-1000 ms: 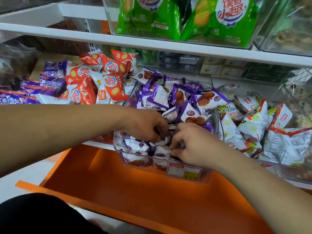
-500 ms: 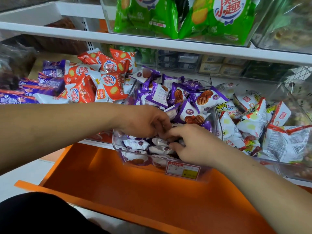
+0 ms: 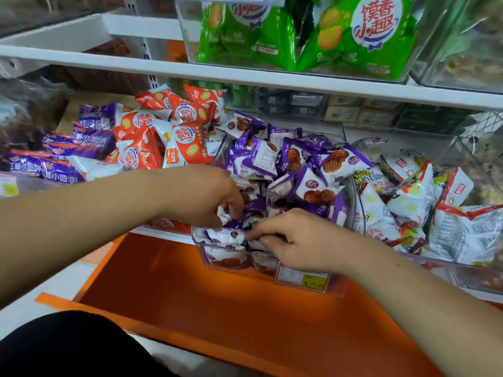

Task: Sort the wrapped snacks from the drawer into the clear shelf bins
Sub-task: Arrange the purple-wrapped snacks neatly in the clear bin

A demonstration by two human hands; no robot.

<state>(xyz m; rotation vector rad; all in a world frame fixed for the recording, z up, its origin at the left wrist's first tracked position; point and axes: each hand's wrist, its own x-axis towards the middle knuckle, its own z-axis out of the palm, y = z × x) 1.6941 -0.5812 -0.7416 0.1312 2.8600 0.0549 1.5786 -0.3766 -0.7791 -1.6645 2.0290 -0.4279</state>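
Note:
A clear shelf bin (image 3: 337, 291) holds a heap of purple-and-white wrapped waffle snacks (image 3: 313, 170). Both hands are at its front end. My left hand (image 3: 202, 195) has its fingers curled down onto a white-and-purple wrapper (image 3: 230, 213), pinching it. My right hand (image 3: 296, 238) lies beside it with curled fingers on the snacks at the bin's front rim; a purple-and-white pack (image 3: 226, 236) lies just left of its fingertips. Below them the orange drawer (image 3: 217, 308) stands pulled out, its visible floor bare.
Orange-red packs (image 3: 187, 137) and purple packs (image 3: 62, 159) fill bins to the left. White packs with red and yellow print (image 3: 408, 202) fill the clear bin on the right. A white shelf board (image 3: 245, 80) above carries green packs (image 3: 353, 36). A dark sleeve or knee (image 3: 68, 346) is bottom left.
Both hands have shifted slightly up and back along the bin's front, still working among the purple snacks. The left hand now has a wrapper between its fingers.

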